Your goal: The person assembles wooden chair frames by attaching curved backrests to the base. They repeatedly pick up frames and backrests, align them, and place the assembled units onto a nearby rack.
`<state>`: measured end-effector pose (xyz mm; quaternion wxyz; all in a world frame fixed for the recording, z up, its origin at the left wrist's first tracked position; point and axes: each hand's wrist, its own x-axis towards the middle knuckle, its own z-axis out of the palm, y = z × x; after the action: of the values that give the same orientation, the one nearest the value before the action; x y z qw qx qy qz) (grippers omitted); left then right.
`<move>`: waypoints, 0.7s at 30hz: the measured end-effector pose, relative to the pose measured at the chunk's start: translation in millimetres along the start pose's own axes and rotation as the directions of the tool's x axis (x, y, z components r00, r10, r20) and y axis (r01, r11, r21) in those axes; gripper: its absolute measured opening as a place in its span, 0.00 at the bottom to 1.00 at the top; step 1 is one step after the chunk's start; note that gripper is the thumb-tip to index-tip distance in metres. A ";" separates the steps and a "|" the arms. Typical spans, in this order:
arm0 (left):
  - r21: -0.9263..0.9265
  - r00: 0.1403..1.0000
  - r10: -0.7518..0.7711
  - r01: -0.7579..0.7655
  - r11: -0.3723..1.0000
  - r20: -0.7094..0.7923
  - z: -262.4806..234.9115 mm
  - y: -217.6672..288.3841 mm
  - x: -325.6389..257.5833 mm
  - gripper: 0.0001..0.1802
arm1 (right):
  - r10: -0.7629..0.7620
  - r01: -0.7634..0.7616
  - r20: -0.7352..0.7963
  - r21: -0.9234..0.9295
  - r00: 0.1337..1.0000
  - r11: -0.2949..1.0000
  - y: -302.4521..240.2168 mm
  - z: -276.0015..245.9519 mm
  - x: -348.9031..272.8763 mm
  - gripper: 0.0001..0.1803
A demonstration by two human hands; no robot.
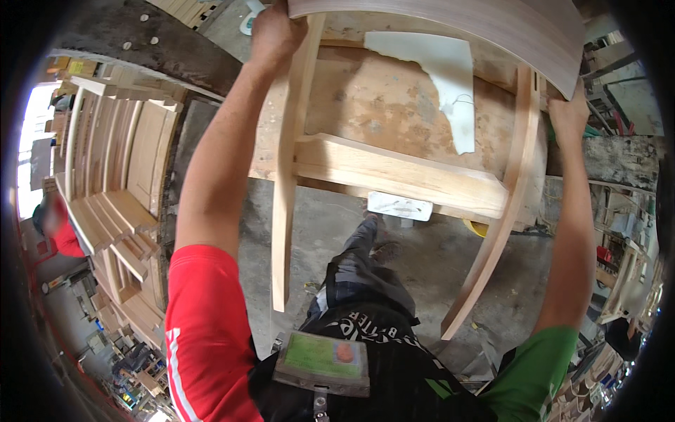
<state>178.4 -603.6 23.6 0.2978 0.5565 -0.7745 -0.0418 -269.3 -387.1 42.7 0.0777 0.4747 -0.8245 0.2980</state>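
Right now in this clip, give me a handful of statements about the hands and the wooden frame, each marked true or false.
1. Both hands grip the wooden chair frame. True: the left hand is on one side, the right hand on the other.
2. The frame's two legs point toward the person. True: their free ends hang over the concrete floor.
3. The left hand holds a hammer. False: it grips the left upright of the frame, with no tool.
4. The workbench under the frame is bare. False: a torn pale sheet lies on it.
5. The stacked wooden chair parts stand to the person's right. False: they stand to the left.
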 end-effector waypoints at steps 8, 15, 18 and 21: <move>0.024 1.000 0.016 -0.016 1.000 -0.012 14.0 -21.6 -2.4 0.27 | -0.004 0.005 0.027 -0.036 1.000 0.999 3.4 5.5 27.4 0.38; 0.018 0.996 0.069 -0.068 0.998 -0.055 21.9 -21.3 2.3 0.26 | -0.059 0.059 0.013 -0.006 0.998 0.998 6.3 8.0 22.5 0.29; 0.041 0.995 0.083 -0.081 0.996 -0.051 20.1 -30.2 3.2 0.26 | -0.023 0.022 0.089 0.019 0.996 1.000 6.0 10.8 23.8 0.29; 0.014 0.992 0.112 -0.111 0.994 -0.063 14.8 -31.8 -3.3 0.25 | -0.023 0.021 0.099 0.017 0.995 1.000 4.4 9.8 18.6 0.31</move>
<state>198.2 -616.6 -2.6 0.3211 0.5150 -0.7948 -0.0032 -281.4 -404.6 40.6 0.0362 0.4986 -0.8196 0.2799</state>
